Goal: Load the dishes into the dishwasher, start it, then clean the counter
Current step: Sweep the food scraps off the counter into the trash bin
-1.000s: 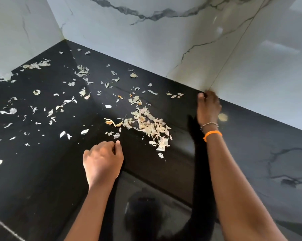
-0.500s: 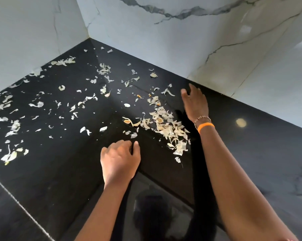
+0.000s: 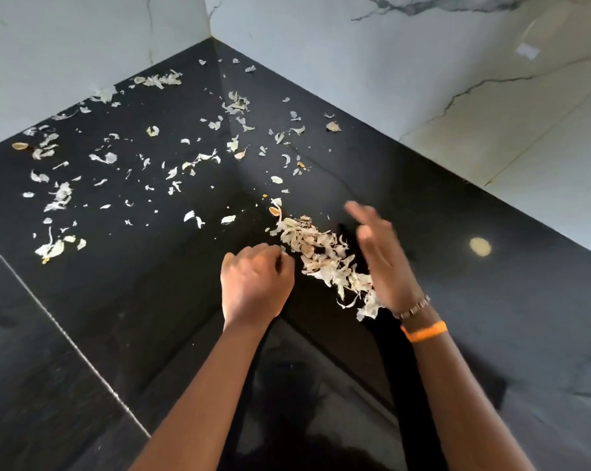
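Black and shiny, the desk (image 3: 491,317) runs into a corner where two white marble walls (image 3: 372,62) meet. Pale, dry peels are spread over it.

A pile of peels (image 3: 324,256) lies near the middle of the desk, between the two hands. The left hand (image 3: 253,280) rests knuckles up on the desk, just at the left end of the pile. Its fingers are curled under, and its fingertips touch the nearest peels. I cannot tell if it holds any of them.

The right hand (image 3: 382,256) stands on its edge along the right side of the pile, touching the peels. Its fingers are straight and flat, not holding anything. The hand looks blurred. On that wrist sit a bead bracelet (image 3: 413,307) and an orange band (image 3: 423,332).

Many loose peels (image 3: 199,158) lie apart from the pile, toward the far corner and along the left wall. A small clump (image 3: 54,248) sits near the left edge of the desk. Another clump (image 3: 158,79) lies right against the left wall. A few bits (image 3: 333,126) lie close to the right wall.

A thin pale line (image 3: 66,338) crosses the desk on the left side. A round spot of light (image 3: 480,247) shines on the desk to the right of the right hand.
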Action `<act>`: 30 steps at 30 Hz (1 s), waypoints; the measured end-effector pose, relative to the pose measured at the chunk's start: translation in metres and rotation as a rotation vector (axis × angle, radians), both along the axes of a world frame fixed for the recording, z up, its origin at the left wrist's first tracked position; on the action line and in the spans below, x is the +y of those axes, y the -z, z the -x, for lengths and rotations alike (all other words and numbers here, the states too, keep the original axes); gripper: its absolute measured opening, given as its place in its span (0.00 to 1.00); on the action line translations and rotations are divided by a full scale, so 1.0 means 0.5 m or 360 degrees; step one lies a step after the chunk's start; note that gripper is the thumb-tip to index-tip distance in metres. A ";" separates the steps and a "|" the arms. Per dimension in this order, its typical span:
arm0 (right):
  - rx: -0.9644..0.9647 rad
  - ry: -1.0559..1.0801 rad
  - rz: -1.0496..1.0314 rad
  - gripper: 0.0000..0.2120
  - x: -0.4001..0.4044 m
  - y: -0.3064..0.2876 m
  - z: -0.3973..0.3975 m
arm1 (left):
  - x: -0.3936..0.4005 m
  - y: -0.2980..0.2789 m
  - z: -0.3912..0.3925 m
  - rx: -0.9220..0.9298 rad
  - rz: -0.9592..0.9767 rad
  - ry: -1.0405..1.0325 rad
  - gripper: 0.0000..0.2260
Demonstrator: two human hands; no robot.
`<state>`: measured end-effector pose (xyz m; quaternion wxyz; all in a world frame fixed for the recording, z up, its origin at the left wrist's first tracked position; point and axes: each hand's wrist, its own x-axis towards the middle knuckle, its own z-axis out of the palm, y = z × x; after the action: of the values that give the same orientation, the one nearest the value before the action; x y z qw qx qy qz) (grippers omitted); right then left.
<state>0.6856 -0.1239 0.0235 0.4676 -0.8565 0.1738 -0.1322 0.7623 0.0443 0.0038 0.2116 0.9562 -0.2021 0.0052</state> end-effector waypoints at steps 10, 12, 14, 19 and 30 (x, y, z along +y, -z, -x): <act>0.0403 0.0894 0.0222 0.34 0.176 0.029 -0.067 | 0.004 -0.006 -0.001 0.0047 0.0232 -0.0064 0.15; 0.0341 0.0738 0.0097 0.31 0.173 0.025 -0.126 | 0.009 -0.009 -0.001 0.0022 0.0407 -0.0122 0.14; 0.0050 0.0490 -0.0314 0.25 0.169 0.005 -0.162 | 0.013 -0.009 -0.004 -0.0002 0.0546 -0.0174 0.13; -0.0027 0.0980 0.0027 0.30 0.064 -0.002 -0.104 | 0.012 -0.010 -0.007 -0.0062 0.0683 -0.0228 0.13; 0.0415 -0.0040 0.0348 0.25 0.188 0.026 -0.214 | 0.052 -0.019 -0.006 0.0199 0.1510 -0.0643 0.20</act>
<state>0.7926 -0.0299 0.0104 0.3467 -0.9143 0.2068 -0.0322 0.7655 0.0701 0.0133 0.6282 0.7736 0.0243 0.0799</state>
